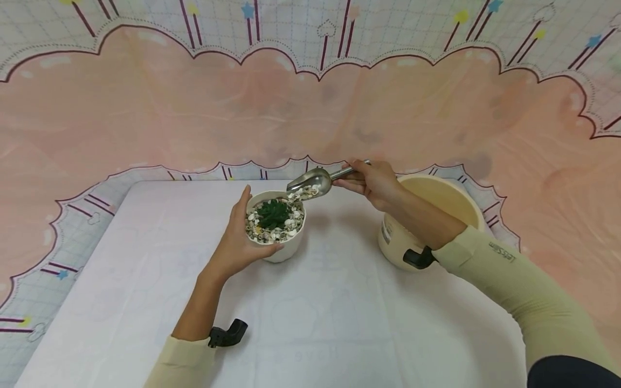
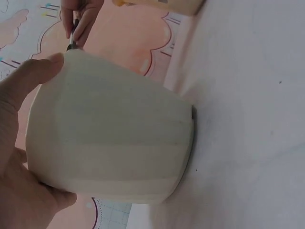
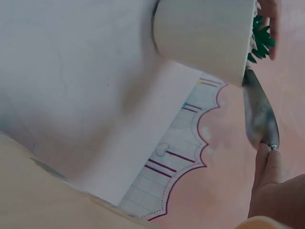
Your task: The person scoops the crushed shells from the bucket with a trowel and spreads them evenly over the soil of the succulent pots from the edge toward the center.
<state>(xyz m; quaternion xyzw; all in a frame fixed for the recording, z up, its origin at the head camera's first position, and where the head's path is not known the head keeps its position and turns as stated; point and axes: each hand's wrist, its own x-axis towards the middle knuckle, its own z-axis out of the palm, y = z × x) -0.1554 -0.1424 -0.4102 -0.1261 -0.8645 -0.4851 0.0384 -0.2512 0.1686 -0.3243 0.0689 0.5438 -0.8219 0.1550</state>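
Observation:
A white plant pot (image 1: pixel 286 249) stands on the white table, holding a small green succulent (image 1: pixel 274 214) ringed by pale pebbles (image 1: pixel 293 222). My left hand (image 1: pixel 237 240) grips the pot from its left side, thumb along the near rim and fingers round the far side. In my right hand (image 1: pixel 375 183) is the handle of a metal scoop (image 1: pixel 317 178). White pebbles lie in the scoop, and its lip is at the pot's right rim. The right wrist view shows the scoop blade (image 3: pixel 261 112) tilted down beside the succulent leaves (image 3: pixel 262 40).
A large cream bucket (image 1: pixel 395 250) stands at the right of the table, partly behind my right forearm. White cloth covers the tabletop (image 1: pixel 310 323). Beyond its back edge hangs a pink patterned sheet (image 1: pixel 242 108).

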